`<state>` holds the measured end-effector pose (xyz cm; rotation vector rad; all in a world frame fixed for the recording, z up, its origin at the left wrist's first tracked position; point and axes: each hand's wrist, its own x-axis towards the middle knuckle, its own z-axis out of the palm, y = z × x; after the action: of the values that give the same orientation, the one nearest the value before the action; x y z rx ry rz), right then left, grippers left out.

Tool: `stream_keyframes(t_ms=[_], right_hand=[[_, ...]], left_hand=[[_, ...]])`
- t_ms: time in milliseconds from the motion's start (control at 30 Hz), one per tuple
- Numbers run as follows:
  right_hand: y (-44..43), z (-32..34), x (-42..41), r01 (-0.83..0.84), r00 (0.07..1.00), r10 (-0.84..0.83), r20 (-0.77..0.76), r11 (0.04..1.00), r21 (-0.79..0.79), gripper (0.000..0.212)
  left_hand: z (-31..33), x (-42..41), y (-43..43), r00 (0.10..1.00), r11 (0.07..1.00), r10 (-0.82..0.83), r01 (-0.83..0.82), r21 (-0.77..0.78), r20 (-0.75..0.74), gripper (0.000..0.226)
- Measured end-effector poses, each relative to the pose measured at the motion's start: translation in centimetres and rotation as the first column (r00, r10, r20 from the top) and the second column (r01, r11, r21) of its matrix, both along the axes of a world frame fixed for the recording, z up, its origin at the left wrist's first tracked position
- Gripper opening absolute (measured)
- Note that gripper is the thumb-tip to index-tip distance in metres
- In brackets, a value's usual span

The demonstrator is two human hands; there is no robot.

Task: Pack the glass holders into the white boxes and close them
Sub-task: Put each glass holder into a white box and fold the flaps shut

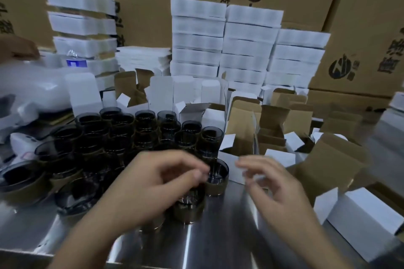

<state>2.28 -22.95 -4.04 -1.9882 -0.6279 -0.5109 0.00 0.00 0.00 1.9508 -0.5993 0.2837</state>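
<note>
Dark glass holder (219, 173) stands between left hand (153, 181) and right hand (279, 192) (blurred).

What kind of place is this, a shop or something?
Probably a warehouse packing station: stacks of white boxes, big brown cartons behind them, and dozens of dark glass holders waiting on a steel table.
</note>
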Motion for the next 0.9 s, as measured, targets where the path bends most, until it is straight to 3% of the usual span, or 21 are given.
stream_keyframes(t_ms=[67, 200, 267, 333, 400, 633, 900], right_hand=[[2.0, -0.6, 1.5, 0.240, 0.958, -0.239, 0.156, 0.971, 0.012, 0.035], [4.1, -3.2, 3.2, 0.292, 0.912, -0.284, 0.297, 0.956, 0.018, 0.021], [4.1, -3.9, 3.7, 0.260, 0.908, -0.250, 0.336, 0.966, 0.016, 0.025], [3.9, -4.1, 4.1, 0.252, 0.902, -0.242, 0.358, 0.967, 0.018, 0.025], [3.6, -4.5, 4.4, 0.244, 0.901, -0.233, 0.367, 0.970, 0.016, 0.025], [3.7, -5.1, 4.5, 0.231, 0.896, -0.210, 0.392, 0.973, -0.007, 0.024], [3.5, -4.9, 4.6, 0.265, 0.886, -0.248, 0.392, 0.964, 0.012, 0.025]], left_hand=[[0.3, 3.0, -1.9, 0.993, 0.987, 0.100, -0.106, 0.124, 0.054, 0.016], [0.5, 9.2, -5.7, 0.963, 0.880, 0.260, -0.269, 0.392, 0.076, 0.042], [0.6, 12.1, -6.7, 0.973, 0.833, 0.232, -0.199, 0.517, 0.000, 0.072], [0.4, 14.4, -7.1, 0.972, 0.787, 0.158, -0.018, 0.616, -0.173, 0.102], [-0.1, 16.0, -7.0, 0.950, 0.736, 0.141, 0.088, 0.671, -0.280, 0.116], [-2.2, 17.4, -6.4, 0.938, 0.866, 0.021, 0.155, 0.475, -0.345, 0.132], [-2.8, 17.7, -6.4, 0.936, 0.909, -0.048, 0.186, 0.374, -0.348, 0.130]])
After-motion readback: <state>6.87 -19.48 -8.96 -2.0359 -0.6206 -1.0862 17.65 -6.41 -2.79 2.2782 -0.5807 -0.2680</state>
